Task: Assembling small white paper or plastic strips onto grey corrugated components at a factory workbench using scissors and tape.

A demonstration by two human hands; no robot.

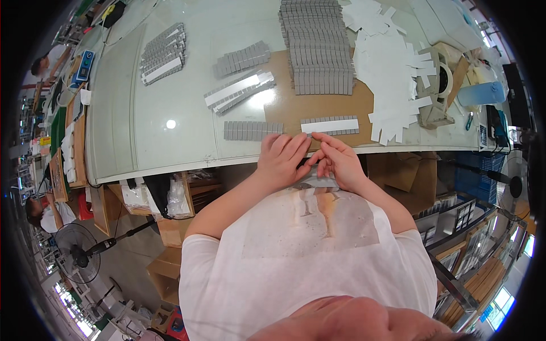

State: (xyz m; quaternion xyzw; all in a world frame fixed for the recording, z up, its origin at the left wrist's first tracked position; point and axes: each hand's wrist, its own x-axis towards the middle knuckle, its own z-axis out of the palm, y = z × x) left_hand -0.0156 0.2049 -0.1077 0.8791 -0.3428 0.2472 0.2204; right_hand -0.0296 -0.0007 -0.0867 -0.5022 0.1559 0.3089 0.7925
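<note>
My left hand [282, 157] and my right hand [341, 163] meet at the table's front edge. Their fingers are bent and pinched together; whatever lies between the fingertips is too small to name. Just beyond my right hand lies a grey segmented strip with a white strip on top [330, 125]. A plain grey segmented strip [250, 131] rests just beyond my left hand. Farther off are a small pile of grey strips with a white strip on it [239, 92] and another grey segmented piece [242, 59].
Many grey strips form a large stack [318, 51] on a brown board [335, 105]. White cut sheets [387, 79] cover the right side, beside a tape dispenser [438, 85] and a blue bottle [481, 94]. Another strip pile [164, 54] lies far left. Below stand cardboard boxes [401, 173].
</note>
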